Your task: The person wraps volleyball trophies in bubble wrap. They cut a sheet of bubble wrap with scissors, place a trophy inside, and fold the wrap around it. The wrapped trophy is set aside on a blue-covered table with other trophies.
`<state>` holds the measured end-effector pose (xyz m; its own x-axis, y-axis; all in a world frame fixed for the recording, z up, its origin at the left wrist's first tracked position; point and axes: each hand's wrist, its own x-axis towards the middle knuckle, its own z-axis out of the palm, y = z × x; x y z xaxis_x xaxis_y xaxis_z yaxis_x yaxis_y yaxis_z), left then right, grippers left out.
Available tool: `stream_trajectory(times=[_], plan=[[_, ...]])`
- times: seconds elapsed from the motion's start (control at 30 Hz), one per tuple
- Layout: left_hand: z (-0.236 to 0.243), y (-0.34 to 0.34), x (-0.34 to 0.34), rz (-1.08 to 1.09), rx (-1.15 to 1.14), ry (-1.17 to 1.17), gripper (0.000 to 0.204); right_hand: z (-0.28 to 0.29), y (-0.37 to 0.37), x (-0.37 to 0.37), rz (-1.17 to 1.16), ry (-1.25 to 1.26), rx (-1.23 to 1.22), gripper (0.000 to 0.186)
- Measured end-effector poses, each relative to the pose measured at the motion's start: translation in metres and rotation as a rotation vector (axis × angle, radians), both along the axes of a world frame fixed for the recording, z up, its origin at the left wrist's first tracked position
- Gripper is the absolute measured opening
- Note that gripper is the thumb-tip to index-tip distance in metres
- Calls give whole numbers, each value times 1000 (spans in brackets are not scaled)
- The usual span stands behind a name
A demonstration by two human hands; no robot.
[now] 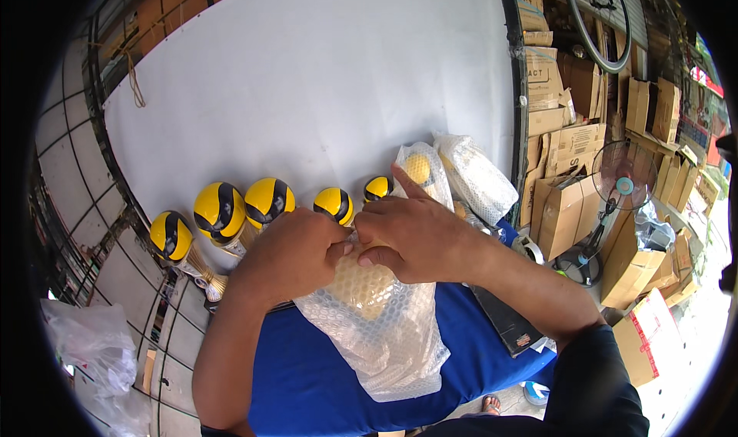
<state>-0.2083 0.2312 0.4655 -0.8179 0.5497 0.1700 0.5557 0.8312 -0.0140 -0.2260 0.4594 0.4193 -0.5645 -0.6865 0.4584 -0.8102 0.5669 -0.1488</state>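
A bubble-wrapped package (388, 345) lies over the front of the blue-covered table, and something yellowish shows dimly through its upper part. My left hand (292, 252) is closed at the package's top end, thumb and fingers pinching the bubble wrap. Close beside it, my right hand (423, 241) also pinches the wrap, its index finger sticking up. Behind my hands stand several trophies topped with yellow-and-black balls (220, 212). Two more bubble-wrapped bundles (478, 179) lean at the back right; a yellow ball shows through one. My hands hide part of the package's top.
A blue cloth (296, 375) covers the table under a white backdrop (323, 76). At the right edge lie a black flat box (507, 318) and a tape roll (529, 249). Cardboard boxes (569, 214) and a fan (624, 177) stand to the right; plastic bags (92, 345) hang left.
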Motion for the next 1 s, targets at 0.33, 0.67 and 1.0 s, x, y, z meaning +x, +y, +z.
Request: stream_trajectory(times=[0.33, 0.67, 1.0], plan=[[-25, 4, 41, -168, 66, 242, 43, -68, -18, 25, -170, 548, -385, 14], [-30, 1, 45, -129, 45, 289, 56, -190, 17, 120, 6, 228, -682, 26], [-38, 9, 50, -111, -57, 390, 50, -365, 361, -21, -1189, -144, -1119, 41]])
